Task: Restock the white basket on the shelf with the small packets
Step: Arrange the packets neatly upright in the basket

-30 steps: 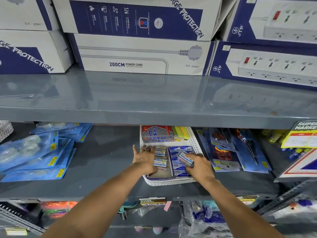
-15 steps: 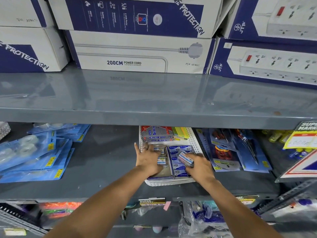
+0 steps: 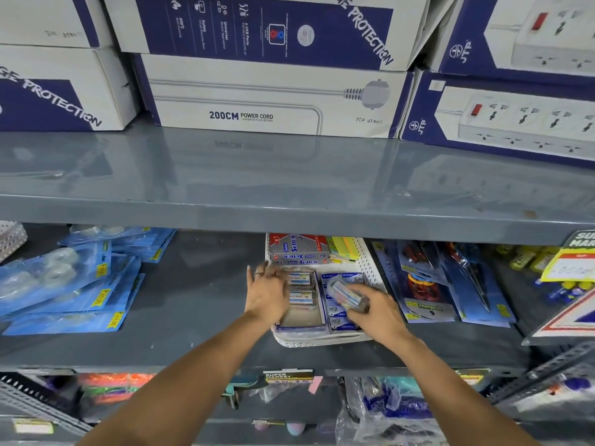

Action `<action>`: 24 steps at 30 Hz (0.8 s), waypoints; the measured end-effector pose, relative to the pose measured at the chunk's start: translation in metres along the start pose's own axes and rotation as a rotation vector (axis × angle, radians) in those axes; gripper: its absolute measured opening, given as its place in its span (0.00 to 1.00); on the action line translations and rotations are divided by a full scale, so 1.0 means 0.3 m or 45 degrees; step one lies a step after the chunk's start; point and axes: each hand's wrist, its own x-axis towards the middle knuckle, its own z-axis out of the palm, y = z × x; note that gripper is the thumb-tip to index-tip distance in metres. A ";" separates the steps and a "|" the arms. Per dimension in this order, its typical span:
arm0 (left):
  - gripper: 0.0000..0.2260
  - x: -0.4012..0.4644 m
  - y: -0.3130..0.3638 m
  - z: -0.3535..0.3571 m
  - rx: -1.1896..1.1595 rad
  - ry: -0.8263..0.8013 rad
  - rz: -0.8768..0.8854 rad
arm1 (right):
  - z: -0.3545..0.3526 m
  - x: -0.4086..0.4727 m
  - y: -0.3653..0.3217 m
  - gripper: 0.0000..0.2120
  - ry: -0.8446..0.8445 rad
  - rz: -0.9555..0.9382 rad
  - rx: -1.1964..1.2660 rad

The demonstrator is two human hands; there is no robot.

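The white basket (image 3: 370, 268) sits on the grey middle shelf, under the upper shelf's edge. It holds small packets (image 3: 301, 289) in two rows, with a Softek box (image 3: 297, 251) and yellow-green pads at its back. My left hand (image 3: 265, 292) reaches over the basket's left side with fingers spread, its tips blurred over the left row of packets. My right hand (image 3: 375, 309) hovers over the right row, gripping a small stack of packets (image 3: 344, 292) between thumb and fingers.
Blue tape blister packs (image 3: 64, 284) lie to the left on the shelf. Carded tools (image 3: 431, 284) lie right of the basket. The upper shelf (image 3: 289, 210) overhangs close above, loaded with power-strip boxes (image 3: 267, 94). A yellow price tag (image 3: 571, 267) hangs at right.
My left hand has stayed over the left row, its fingers moving. My right hand has drawn slightly back and up with its packets. The camera has shifted a little.
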 end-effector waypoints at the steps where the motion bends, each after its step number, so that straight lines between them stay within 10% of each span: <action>1: 0.16 0.000 -0.022 0.005 -0.072 0.050 -0.050 | 0.001 0.001 -0.014 0.26 -0.095 -0.047 0.019; 10: 0.20 -0.044 -0.028 0.017 -0.444 0.235 -0.558 | 0.092 0.090 -0.201 0.21 -0.543 -0.137 -0.150; 24: 0.18 -0.042 -0.028 0.034 -0.272 0.171 -0.514 | 0.161 0.104 -0.221 0.21 -0.509 -0.127 -0.238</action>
